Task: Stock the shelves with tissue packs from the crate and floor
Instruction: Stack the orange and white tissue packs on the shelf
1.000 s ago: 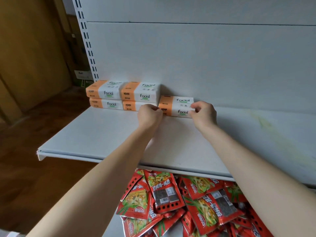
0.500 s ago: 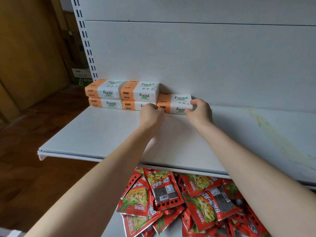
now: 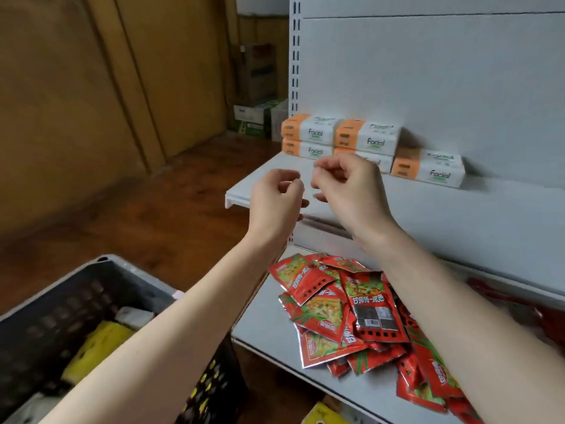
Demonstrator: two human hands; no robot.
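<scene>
Hiding part of the lower tissue pack (image 3: 380,162), right hand (image 3: 351,191), left hand (image 3: 276,200), grips loosely curled, empty.

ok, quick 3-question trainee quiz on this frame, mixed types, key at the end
1. True or false: the left hand and the right hand are both empty.
2. How many tissue packs show on the upper shelf?
3. Multiple choice: where does the single tissue pack sit relative to the two stacks? A) on top of them B) right of them, on the shelf surface C) in the crate

Key
1. True: the fingers are loosely curled and hold nothing.
2. Five: two stacks of two, plus one alone.
3. B
</scene>
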